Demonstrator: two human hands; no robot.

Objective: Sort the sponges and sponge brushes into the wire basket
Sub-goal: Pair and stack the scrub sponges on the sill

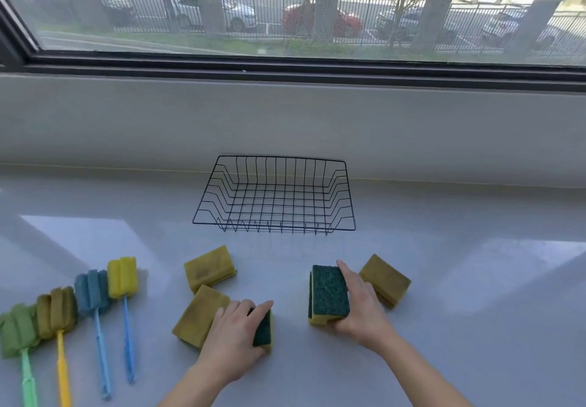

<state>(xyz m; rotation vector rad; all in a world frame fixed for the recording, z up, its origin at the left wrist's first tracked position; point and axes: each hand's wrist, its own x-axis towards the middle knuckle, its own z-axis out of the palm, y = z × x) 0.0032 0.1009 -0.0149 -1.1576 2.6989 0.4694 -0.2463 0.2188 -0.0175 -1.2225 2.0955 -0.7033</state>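
Left hand (234, 333), right hand (361, 305) grip sponges (329, 292) on counter (444, 279) below window (285, 10).

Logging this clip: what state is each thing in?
Wire basket: upright, empty.
Left hand: grips left green-topped sponge.
Right hand: grips right green-topped sponge.
Three olive-topped sponges: lying on counter.
Four sponge brushes: lying on counter, untouched.

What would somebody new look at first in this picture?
Probably the hands up front: the left hand grips the left green sponge, the right hand the right green sponge. Behind them sits the empty wire basket, and four colourful sponge brushes lie at the far left.
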